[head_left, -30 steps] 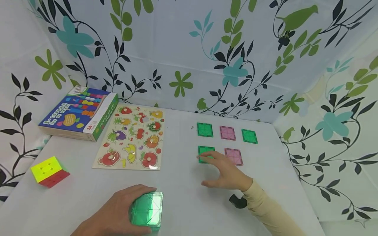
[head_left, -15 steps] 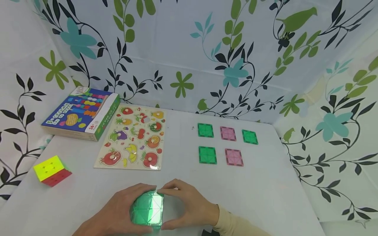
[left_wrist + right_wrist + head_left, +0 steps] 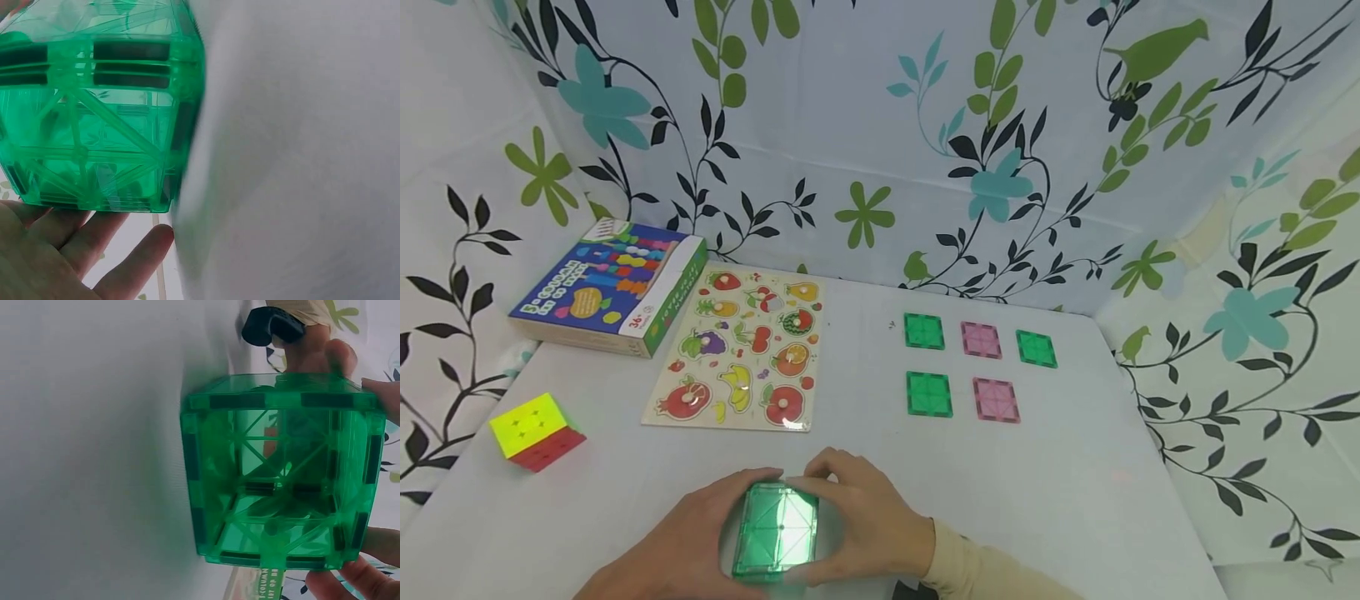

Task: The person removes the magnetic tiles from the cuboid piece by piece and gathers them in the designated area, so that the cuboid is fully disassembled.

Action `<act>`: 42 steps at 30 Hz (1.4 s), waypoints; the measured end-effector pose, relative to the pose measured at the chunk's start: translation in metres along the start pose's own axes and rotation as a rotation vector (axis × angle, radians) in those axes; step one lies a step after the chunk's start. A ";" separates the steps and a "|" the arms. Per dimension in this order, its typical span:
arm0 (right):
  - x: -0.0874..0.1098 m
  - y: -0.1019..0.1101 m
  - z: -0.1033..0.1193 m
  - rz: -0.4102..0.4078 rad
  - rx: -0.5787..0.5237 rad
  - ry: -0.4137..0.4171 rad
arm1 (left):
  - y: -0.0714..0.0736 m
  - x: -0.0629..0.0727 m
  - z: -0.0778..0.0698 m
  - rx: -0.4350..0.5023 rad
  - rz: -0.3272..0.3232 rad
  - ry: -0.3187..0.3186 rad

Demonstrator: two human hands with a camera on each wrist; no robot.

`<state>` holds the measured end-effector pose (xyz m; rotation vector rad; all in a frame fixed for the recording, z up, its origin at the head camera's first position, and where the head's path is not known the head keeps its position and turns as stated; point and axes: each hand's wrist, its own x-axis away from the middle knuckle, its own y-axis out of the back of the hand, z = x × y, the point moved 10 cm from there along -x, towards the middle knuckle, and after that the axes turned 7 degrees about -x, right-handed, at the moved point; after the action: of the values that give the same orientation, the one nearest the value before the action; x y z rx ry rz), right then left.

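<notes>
A hollow green cube of clear plastic magnetic tiles (image 3: 778,529) sits at the near middle of the table, between both hands. My left hand (image 3: 692,537) curves around its left side, with a slim gap at the palm. In the left wrist view, the fingers (image 3: 81,240) lie along one face of the cube. My right hand (image 3: 872,529) holds the cube from the right, thumb at the near corner and forefinger at the far corner. In the right wrist view, the cube (image 3: 284,472) shows dark magnet strips in its edges.
Beyond the right hand lie flat tiles, among them a green tile (image 3: 928,394) and a pink tile (image 3: 996,400). A fruit puzzle board (image 3: 737,346), a blue game box (image 3: 610,287) and a yellow-and-red puzzle cube (image 3: 538,432) occupy the left side. A patterned cloth (image 3: 820,150) hangs behind.
The right hand has come from above the flat tiles, down and left, to the green cube. The cube has turned slightly between the hands, and the left palm has eased away from it.
</notes>
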<state>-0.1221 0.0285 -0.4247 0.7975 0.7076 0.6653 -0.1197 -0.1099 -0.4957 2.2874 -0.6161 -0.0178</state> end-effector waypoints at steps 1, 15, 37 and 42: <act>-0.002 -0.001 0.000 0.008 0.018 -0.009 | 0.000 0.000 0.000 -0.002 0.002 0.000; -0.021 -0.002 0.008 0.014 0.185 -0.002 | 0.000 -0.001 0.003 -0.032 0.000 0.001; -0.019 0.005 0.014 -0.168 0.213 0.085 | 0.000 -0.002 0.003 -0.039 0.011 0.005; -0.017 0.008 0.016 -0.178 0.226 0.094 | 0.001 -0.002 0.003 -0.031 0.017 0.010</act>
<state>-0.1218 0.0129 -0.4051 0.9019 0.9400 0.4688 -0.1223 -0.1118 -0.4979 2.2508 -0.6257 -0.0072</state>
